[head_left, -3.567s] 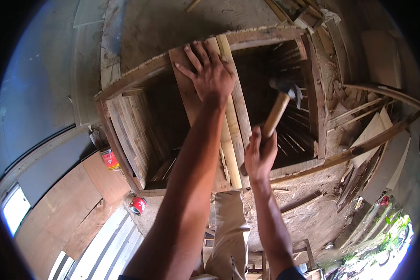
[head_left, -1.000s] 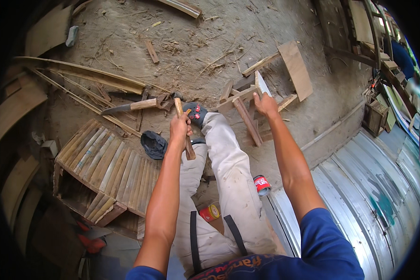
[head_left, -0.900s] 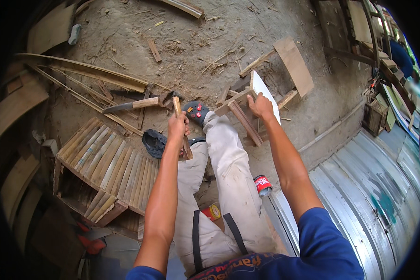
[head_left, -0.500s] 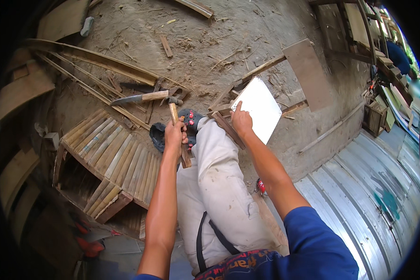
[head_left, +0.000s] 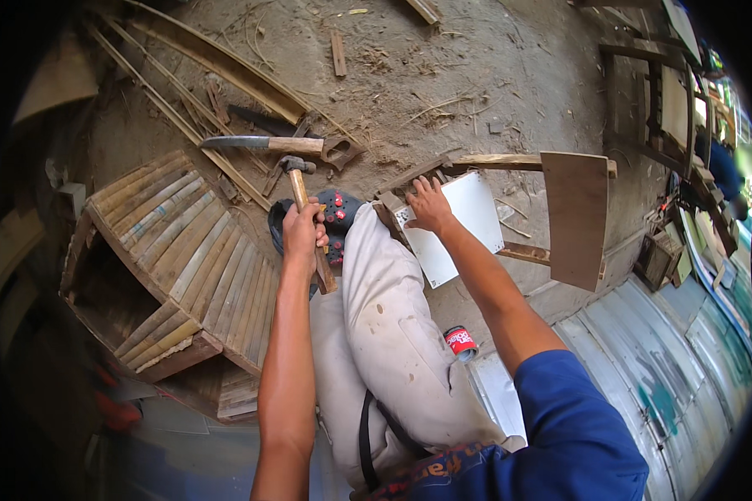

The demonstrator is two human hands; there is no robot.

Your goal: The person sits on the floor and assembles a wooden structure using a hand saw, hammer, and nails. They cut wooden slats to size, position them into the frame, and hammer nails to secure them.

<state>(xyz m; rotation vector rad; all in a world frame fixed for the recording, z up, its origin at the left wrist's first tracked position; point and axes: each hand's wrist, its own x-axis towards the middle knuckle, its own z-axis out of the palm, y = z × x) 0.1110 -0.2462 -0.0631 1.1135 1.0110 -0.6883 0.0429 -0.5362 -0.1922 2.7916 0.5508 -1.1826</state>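
My left hand [head_left: 302, 232] is wrapped around the wooden handle of a hammer [head_left: 297, 179], whose metal head points away from me above my shoes. With fingers spread, my right hand [head_left: 429, 207] rests on the near left part of a white panel [head_left: 470, 209]. This panel lies across a wooden frame [head_left: 510, 162], beside my knee. A brown board [head_left: 573, 219] sits over the frame's right end. Beyond the hammer, a machete [head_left: 267, 144] with a wooden handle lies on the ground, its handle end close to a wooden saw handle [head_left: 342, 154].
A slatted wooden piece [head_left: 192, 250] stands at my left. Long wooden strips [head_left: 226, 63] lie at the far left. A red and black can [head_left: 460, 341] stands by my right leg. Corrugated metal sheets [head_left: 618, 351] cover the lower right. Scraps and shavings litter the dirt ground [head_left: 426, 92].
My right hand has gone from pointing on the white panel to spread fingers near its left edge. The panel and frame have turned. My left hand still grips the hammer; the whole view has shifted.
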